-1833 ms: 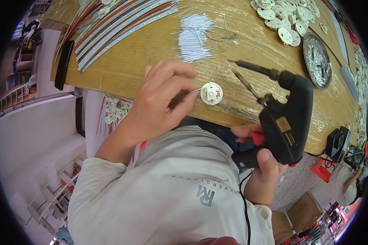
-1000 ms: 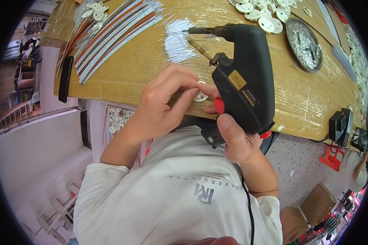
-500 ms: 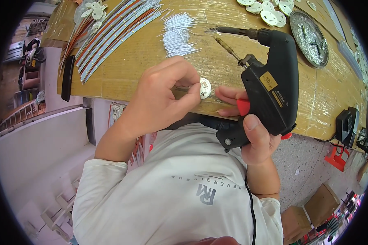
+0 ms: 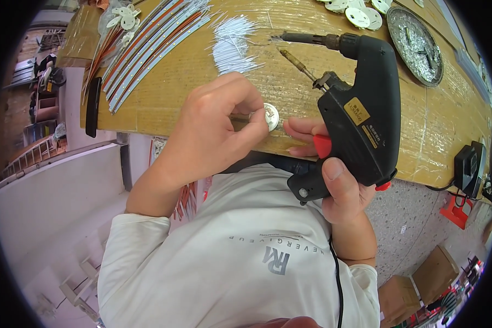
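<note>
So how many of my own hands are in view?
2: the left hand at the small white disc, and the right hand gripping the black soldering gun, which hides part of it.

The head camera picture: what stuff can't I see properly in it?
All in the head view:
- White disc, left edge: hidden by the left hand.
- Anything between the left fingertips: hidden by the fingers themselves.
- Part of the right hand: behind the black soldering gun.
- Long strips, far ends: cut off by the top edge.
- White wires: too thin and tangled to count.
</note>
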A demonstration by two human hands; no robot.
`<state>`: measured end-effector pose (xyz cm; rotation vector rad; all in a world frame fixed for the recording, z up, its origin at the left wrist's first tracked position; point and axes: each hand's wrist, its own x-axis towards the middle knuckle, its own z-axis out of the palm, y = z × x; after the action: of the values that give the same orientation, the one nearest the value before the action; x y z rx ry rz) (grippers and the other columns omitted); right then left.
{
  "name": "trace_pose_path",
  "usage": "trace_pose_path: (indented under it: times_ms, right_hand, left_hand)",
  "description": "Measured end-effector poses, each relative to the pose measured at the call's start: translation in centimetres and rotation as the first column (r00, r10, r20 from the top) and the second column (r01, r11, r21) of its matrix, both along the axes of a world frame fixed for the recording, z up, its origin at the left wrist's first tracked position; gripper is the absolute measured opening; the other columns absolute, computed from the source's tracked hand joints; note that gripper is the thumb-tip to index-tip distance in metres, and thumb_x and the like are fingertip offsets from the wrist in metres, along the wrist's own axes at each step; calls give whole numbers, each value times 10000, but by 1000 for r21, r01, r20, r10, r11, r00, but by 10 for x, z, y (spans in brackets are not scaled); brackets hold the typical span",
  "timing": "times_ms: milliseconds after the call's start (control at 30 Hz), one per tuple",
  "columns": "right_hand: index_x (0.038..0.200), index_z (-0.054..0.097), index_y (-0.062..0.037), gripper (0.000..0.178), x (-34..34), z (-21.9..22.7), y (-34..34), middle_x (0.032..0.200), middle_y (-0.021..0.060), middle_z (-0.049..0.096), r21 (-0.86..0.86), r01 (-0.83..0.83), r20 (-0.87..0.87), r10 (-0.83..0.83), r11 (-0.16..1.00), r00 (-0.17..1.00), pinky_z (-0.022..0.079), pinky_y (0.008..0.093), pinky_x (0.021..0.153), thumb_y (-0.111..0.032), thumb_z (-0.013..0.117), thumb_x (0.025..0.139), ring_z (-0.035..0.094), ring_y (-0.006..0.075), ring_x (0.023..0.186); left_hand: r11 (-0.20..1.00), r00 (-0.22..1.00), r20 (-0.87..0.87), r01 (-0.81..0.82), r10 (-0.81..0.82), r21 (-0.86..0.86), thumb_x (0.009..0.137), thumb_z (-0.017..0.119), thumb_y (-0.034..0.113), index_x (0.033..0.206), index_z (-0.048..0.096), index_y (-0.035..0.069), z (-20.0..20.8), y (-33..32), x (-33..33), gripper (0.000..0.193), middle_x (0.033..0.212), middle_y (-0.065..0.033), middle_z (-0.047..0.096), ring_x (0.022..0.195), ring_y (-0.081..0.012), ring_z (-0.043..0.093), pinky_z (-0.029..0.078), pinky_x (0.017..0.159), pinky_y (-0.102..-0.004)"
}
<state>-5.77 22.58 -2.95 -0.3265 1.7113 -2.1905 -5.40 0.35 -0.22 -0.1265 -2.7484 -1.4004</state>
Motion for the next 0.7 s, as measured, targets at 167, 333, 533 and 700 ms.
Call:
trace_pose_path:
  times_ms: [167, 333, 533, 700]
  right_hand:
    - [1403, 527, 113, 712, 2, 1, 0, 1273, 295, 676, -20, 17, 35, -16, 1000, 999, 613, 437, 916, -425, 643, 951, 697, 383, 1176]
    - [1400, 538, 105, 718, 2, 1, -1, 1278, 277, 681, -29, 18, 36, -17, 999, 999, 609, 431, 921, -449, 644, 957, 698, 370, 1179]
    - [1398, 543, 103, 716, 0, -2, 5, 1278, 272, 684, -8, -17, 12, 17, 1000, 1000, 605, 430, 928, -459, 635, 965, 698, 363, 1181]
    - [1392, 546, 100, 694, 3, 2, 6, 1270, 269, 688, -47, -13, 36, 15, 999, 999, 603, 439, 927, -446, 618, 969, 697, 358, 1180]
  left_hand:
    - [1000, 1000, -4, 8, -8, -26, 835, 687, -78, 848, 622, -29, 1, 2, 0, 82, 853, -67, 642, 759, -132, 593, 501, 697, -270]
    - [999, 1000, 1, 11, -11, -48, 828, 684, -82, 841, 613, -27, 1, 2, -1, 90, 845, -70, 637, 750, -138, 587, 494, 689, -277]
    - [998, 1000, -6, 13, -13, -54, 822, 678, -82, 831, 612, -28, 2, 3, -2, 86, 830, -72, 632, 744, -150, 589, 487, 680, -285]
    - [998, 999, -18, 28, -29, -52, 831, 679, -78, 832, 618, -29, 3, 4, -3, 78, 833, -73, 638, 751, -157, 595, 486, 686, -289]
